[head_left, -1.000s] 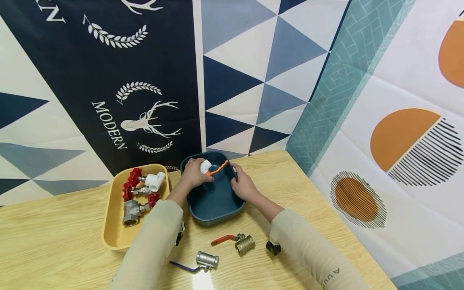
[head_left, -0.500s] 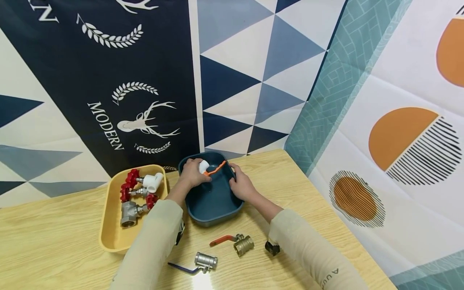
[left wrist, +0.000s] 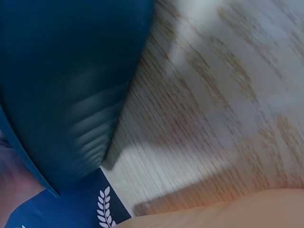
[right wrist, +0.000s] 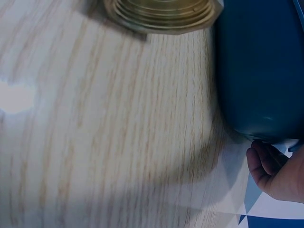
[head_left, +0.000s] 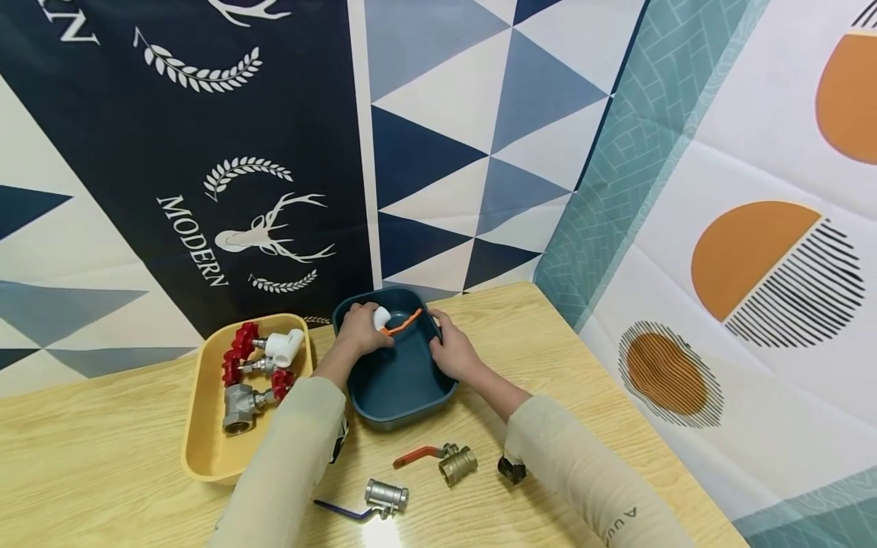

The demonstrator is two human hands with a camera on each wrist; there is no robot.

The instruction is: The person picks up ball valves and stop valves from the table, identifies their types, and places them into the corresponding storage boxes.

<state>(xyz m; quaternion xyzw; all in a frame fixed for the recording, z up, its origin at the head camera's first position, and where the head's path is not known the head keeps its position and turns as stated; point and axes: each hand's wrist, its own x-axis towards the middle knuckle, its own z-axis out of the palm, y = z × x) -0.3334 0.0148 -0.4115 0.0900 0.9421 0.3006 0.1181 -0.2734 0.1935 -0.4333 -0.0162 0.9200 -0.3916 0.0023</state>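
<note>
In the head view my left hand point(head_left: 361, 331) reaches over the left rim of a dark blue plastic basin point(head_left: 404, 418). It holds a white plastic valve point(head_left: 381, 317) with an orange lever point(head_left: 404, 323) inside the basin's far end. That hand partly hides the valve. My right hand point(head_left: 454, 348) grips the basin's right rim; in the right wrist view its fingers point(right wrist: 259, 166) curl at the basin's outer wall. In front of the basin lie a brass ball valve point(head_left: 457, 466) with a red lever and a silver ball valve point(head_left: 386, 495) with a blue lever.
Left of the basin stands a yellow tray point(head_left: 199, 449). It contains a grey metal valve point(head_left: 238, 407), a white plastic valve point(head_left: 284, 348) and others with red handwheels point(head_left: 244, 340). Patterned cloth walls point(head_left: 438, 152) rise behind and to the right of the wooden table point(head_left: 82, 441).
The whole scene has shifted slightly left in the head view. Both hands keep their places at the basin, and the white valve stays by my left hand.
</note>
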